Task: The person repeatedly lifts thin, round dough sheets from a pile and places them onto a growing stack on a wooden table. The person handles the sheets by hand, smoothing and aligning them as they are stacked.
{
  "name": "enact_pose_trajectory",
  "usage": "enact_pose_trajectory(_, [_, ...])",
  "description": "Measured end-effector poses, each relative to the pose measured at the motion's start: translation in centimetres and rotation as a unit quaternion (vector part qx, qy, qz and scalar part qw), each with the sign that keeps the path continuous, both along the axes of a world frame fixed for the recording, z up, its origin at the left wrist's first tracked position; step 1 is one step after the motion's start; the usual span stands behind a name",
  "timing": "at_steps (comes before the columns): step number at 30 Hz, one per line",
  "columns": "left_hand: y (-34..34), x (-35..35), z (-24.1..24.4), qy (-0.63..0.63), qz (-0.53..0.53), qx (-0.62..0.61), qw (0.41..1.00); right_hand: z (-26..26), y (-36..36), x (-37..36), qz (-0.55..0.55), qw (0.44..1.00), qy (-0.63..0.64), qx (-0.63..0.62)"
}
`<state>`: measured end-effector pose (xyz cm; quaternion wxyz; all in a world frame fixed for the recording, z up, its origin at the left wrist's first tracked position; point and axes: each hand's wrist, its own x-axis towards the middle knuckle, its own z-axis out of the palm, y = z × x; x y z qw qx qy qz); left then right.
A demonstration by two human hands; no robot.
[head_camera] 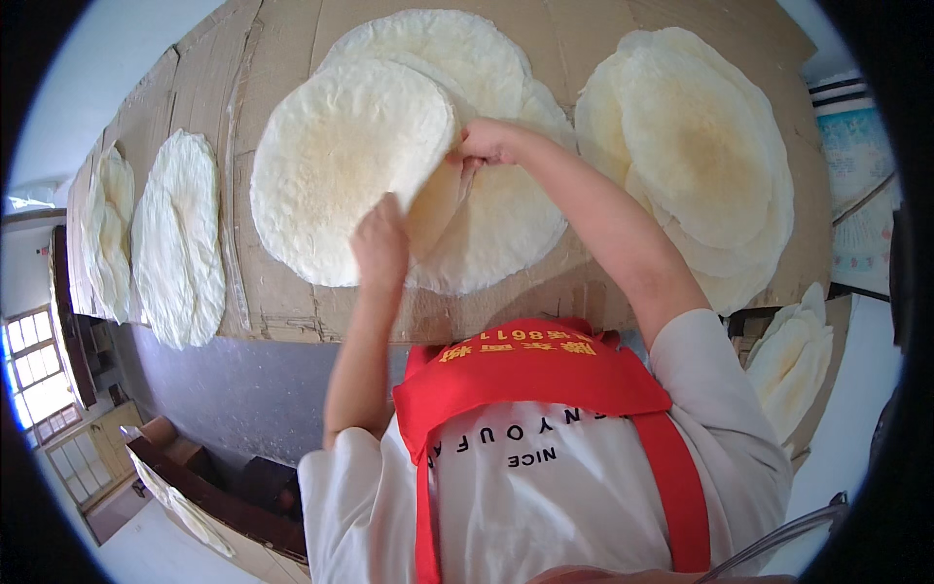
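Overlapping large, thin, round flatbreads lie on brown cardboard before me. My left hand (382, 241), slightly blurred, has its fingers closed at the lower right edge of the upper left flatbread (328, 160). Farther up and to the right, my right hand (490, 142) pinches the raised edge of a flatbread (438, 212) beside that upper one. This piece looks partly lifted or folded; its underside and exact layering are partly hidden. Another flatbread (445, 55) shows behind them, and a wide one (511, 226) lies below my right forearm.
More flatbreads are piled on the right (697, 146) and at the left (179, 241) of the cardboard-covered surface (284, 306). Others lie at the lower right (792, 358) beside the table and at the lower left (182, 504). Dark furniture (219, 496) stands at the lower left.
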<state>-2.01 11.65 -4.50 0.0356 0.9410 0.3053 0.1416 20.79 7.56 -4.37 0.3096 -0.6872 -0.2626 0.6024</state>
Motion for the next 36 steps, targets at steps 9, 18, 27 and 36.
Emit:
enact_pose_trajectory(9, [8.0,-1.4,10.2,-0.025,0.116,0.086,0.989,-0.4,-2.8,-1.9,-0.2,0.974,0.049,0.098])
enact_pose_trajectory(18, [4.4,0.4,10.7,-0.024,-0.003,0.157,0.987,-3.4,-5.5,-2.2,-0.338,0.901,0.228,0.148])
enact_pose_trajectory(27, [-0.9,3.2,0.9,0.113,0.07,-0.053,0.99,-1.3,-3.7,-3.1,-0.323,0.912,0.205,0.149])
enact_pose_trajectory(36, [7.7,1.0,19.1,-0.04,0.078,0.226,0.97,-2.7,-3.3,-1.1,-0.422,0.896,0.031,0.135])
